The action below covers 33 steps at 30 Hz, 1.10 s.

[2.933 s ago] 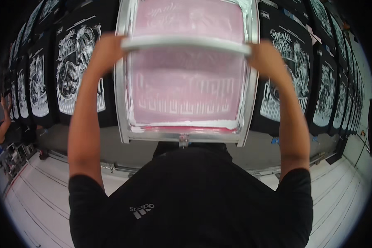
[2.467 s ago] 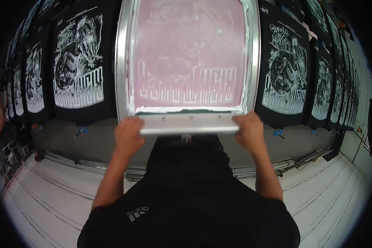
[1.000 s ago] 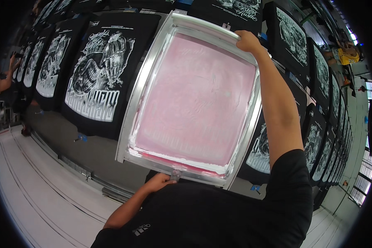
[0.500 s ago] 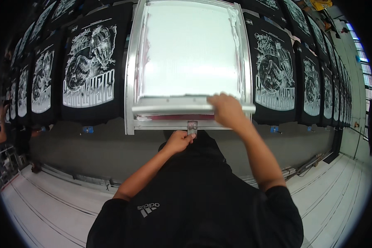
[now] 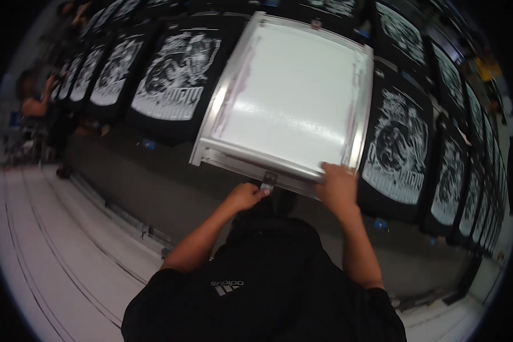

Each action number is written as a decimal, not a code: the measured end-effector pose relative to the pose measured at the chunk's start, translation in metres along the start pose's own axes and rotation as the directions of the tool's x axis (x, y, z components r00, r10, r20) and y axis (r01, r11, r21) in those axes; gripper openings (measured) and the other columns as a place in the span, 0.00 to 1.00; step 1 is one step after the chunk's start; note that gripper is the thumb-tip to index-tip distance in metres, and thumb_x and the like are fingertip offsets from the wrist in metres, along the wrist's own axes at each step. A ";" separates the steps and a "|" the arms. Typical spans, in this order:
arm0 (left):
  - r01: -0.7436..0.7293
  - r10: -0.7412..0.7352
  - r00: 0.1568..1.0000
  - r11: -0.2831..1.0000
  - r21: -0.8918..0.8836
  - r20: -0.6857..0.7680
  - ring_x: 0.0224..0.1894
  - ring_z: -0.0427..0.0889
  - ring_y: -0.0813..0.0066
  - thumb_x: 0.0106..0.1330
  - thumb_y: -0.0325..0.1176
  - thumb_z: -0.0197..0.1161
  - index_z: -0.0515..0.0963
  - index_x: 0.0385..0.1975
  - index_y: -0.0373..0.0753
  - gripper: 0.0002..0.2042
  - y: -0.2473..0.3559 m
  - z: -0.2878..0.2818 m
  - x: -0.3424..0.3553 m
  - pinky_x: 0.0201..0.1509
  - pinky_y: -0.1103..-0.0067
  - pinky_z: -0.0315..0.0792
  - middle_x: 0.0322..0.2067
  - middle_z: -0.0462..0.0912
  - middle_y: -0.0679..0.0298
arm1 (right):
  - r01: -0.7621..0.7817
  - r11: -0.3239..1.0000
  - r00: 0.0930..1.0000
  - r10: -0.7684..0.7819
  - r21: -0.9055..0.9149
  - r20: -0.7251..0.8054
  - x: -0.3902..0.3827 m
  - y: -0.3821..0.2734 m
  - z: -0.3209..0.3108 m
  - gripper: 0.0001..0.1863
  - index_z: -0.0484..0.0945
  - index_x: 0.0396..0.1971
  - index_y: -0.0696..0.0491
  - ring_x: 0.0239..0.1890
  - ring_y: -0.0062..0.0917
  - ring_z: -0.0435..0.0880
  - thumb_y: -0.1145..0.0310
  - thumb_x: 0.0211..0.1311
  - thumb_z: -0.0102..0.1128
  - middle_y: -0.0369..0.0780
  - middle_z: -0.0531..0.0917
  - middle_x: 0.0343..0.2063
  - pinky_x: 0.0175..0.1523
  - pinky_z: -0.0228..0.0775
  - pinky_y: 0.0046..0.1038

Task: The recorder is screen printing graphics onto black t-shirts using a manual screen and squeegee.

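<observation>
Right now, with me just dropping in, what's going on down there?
A person is handling a metal frame whose screen is coated white. The left hand holds the small tab at the near edge; the right hand is at the right end of the bar, which lies across the near end. Black shirts with white prints lie on both sides, and someone else is at far left.

A screen-printing workshop, by its metal-framed screen (image 5: 293, 94) and rows of black fabric panels (image 5: 396, 145) with white prints (image 5: 174, 77).
</observation>
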<state>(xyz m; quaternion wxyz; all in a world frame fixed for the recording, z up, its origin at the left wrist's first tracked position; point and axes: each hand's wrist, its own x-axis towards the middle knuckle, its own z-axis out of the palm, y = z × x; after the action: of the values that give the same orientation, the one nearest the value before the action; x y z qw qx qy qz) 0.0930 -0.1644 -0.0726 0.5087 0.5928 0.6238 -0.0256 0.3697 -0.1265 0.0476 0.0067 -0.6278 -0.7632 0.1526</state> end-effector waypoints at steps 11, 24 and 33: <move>-0.171 -0.068 0.591 0.963 -0.207 -0.803 0.36 0.81 0.73 0.73 0.48 0.53 0.80 0.48 0.38 0.19 -0.106 -0.171 0.070 0.40 0.72 0.73 0.34 0.84 0.58 | -0.089 0.417 0.970 0.241 0.904 -0.015 0.007 0.123 0.072 0.17 0.82 0.38 0.58 0.35 0.25 0.83 0.75 0.45 0.73 0.38 0.84 0.33 0.44 0.75 0.27; -0.309 -0.074 0.803 0.796 -0.520 -0.592 0.53 0.76 0.73 0.77 0.41 0.48 0.72 0.59 0.30 0.22 0.067 0.002 0.058 0.59 0.78 0.68 0.50 0.81 0.57 | -0.127 0.113 0.882 0.468 0.985 0.060 -0.128 0.284 -0.004 0.19 0.79 0.40 0.60 0.36 0.18 0.80 0.79 0.43 0.72 0.35 0.82 0.32 0.45 0.74 0.24; -0.355 0.024 0.802 0.822 -0.445 -0.596 0.51 0.78 0.75 0.75 0.42 0.53 0.74 0.57 0.30 0.22 0.214 0.172 0.082 0.57 0.79 0.69 0.48 0.83 0.56 | -0.110 0.134 0.884 0.467 0.985 0.035 -0.238 0.481 -0.017 0.19 0.79 0.39 0.60 0.36 0.20 0.81 0.78 0.44 0.71 0.36 0.83 0.32 0.44 0.75 0.24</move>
<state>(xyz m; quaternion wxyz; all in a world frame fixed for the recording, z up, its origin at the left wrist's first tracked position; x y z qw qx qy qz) 0.3791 -0.1521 -0.0880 0.4448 0.4685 0.6621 0.3799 0.8831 -0.2719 -0.0092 0.4779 -0.6306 -0.3453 0.5047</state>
